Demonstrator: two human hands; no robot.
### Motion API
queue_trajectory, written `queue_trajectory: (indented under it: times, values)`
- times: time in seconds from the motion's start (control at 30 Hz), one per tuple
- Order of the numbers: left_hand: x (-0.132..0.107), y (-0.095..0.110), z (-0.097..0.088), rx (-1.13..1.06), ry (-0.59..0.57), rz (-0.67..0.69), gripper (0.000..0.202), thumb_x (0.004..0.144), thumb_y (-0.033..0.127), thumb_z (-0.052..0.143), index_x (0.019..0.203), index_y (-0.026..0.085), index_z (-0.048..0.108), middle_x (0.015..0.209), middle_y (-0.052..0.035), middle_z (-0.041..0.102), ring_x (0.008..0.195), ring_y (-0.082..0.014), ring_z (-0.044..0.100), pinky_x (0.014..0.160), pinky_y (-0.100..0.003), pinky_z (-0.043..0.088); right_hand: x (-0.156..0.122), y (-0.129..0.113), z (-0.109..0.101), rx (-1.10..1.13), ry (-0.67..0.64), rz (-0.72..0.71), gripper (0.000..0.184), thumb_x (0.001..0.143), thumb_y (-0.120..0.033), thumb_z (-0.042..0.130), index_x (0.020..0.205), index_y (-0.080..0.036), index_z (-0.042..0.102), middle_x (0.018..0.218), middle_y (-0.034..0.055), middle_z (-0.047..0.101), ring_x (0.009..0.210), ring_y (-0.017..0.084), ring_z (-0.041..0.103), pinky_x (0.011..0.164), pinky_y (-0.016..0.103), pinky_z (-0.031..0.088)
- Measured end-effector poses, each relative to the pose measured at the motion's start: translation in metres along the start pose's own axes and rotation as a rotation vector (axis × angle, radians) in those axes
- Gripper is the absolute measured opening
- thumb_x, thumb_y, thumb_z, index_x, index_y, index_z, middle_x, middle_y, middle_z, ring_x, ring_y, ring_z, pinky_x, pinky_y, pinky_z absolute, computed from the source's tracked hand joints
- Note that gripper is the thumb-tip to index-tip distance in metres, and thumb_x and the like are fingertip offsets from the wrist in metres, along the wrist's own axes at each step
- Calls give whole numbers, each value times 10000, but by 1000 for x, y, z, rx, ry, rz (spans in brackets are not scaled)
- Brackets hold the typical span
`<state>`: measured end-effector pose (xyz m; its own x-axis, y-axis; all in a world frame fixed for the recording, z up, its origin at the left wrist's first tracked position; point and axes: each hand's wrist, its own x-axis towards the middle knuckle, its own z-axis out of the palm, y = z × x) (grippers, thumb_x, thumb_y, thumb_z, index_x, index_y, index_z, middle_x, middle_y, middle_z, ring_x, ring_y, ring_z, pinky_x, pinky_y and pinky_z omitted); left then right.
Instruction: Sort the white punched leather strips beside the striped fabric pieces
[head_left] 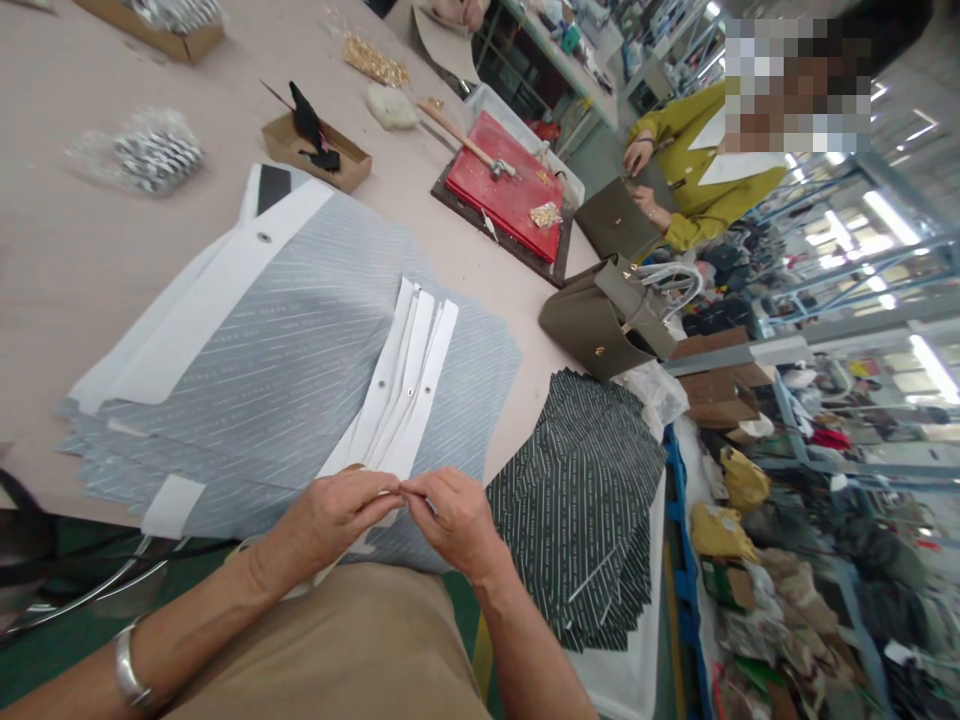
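My left hand (337, 515) and my right hand (459, 520) meet fingertip to fingertip over the table's near edge. Both are closed in a pinch, and whatever lies between the fingers is too small or hidden to make out. Just beyond them, several white strips (409, 385) with small metal snaps lie bunched on a fanned stack of blue-grey striped fabric pieces (292, 320). A white band (217, 300) with one snap runs along the stack's left side. To the right of my right hand hangs a pile of dark striped fabric pieces (585, 500), resting over a white tray (637, 640).
A red board (502, 180) holds a hammer (469, 145) and a bag of gold parts. Nearby are an olive handbag (600, 320), a small cardboard box (341, 165) and bagged silver parts (157, 155). A co-worker in a mustard top (697, 200) handles an olive piece opposite.
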<state>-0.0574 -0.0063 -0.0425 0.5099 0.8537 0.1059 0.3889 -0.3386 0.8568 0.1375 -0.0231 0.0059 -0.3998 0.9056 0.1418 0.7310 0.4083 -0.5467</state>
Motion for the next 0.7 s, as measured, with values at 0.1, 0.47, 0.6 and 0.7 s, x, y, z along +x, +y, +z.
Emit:
queue_trajectory:
  times: [0.1, 0.47, 0.6, 0.7]
  values:
    - [6, 2, -4, -19, -16, -86, 287, 943, 408, 501, 826, 235, 698, 733, 14, 712, 681, -137, 633, 631, -211, 453, 5, 2, 4, -10, 50, 17, 164, 957, -231, 528, 945, -210, 690, 808, 43, 734, 763, 167, 670, 723, 268, 502]
    - [22, 0, -14, 5, 79, -177, 320, 927, 383, 463, 727, 219, 651, 585, 39, 640, 527, -110, 561, 543, -211, 383, 36, 7, 23, 215, 132, 313, 129, 826, -228, 577, 782, -224, 698, 718, 19, 697, 663, 154, 632, 701, 278, 521]
    - [21, 5, -17, -81, 30, -200, 302, 921, 382, 485, 736, 221, 661, 617, 41, 659, 560, -115, 576, 569, -214, 406, 55, 42, 39, 515, 325, 729, 136, 769, -303, 622, 743, -192, 696, 655, 0, 670, 601, 140, 606, 630, 273, 529]
    - [19, 4, -16, -168, -40, -266, 298, 923, 391, 488, 739, 228, 657, 630, 51, 646, 579, -120, 577, 574, -214, 421, 74, 76, 47, 806, 369, 953, 232, 706, -375, 697, 777, -154, 709, 603, -8, 655, 543, 124, 590, 550, 251, 520]
